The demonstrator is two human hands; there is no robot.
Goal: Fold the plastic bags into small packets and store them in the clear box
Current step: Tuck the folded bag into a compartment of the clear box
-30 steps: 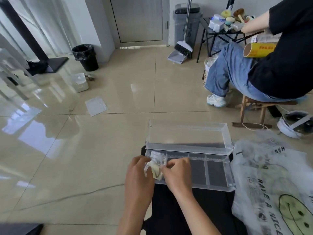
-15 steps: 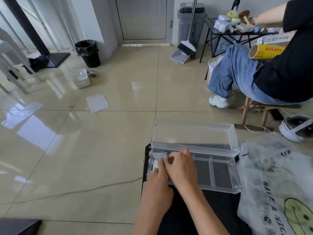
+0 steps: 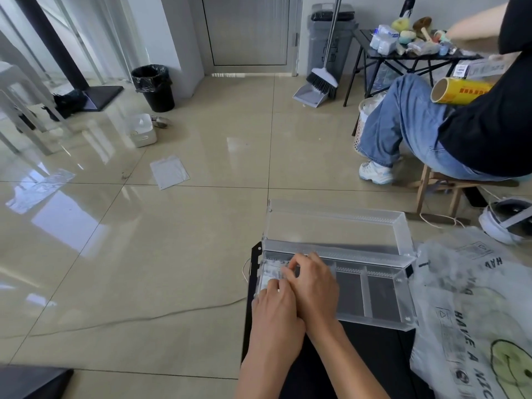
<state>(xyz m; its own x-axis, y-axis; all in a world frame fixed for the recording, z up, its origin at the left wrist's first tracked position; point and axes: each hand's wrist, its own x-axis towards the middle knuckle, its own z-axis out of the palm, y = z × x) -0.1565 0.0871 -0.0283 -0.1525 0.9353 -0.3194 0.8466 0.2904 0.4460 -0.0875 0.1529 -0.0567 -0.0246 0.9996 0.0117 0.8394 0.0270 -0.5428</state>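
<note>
Inside the clear box (image 3: 374, 322), left hand (image 3: 276, 315) and right hand (image 3: 315, 287) pinch a packet (image 3: 270, 272).

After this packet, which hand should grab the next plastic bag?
Right, probably. Both hands are at the folded packet in the clear box, leftmost compartment, but the pile of plastic bags lies right of the box, nearer the right hand; the left hand must cross over.
</note>
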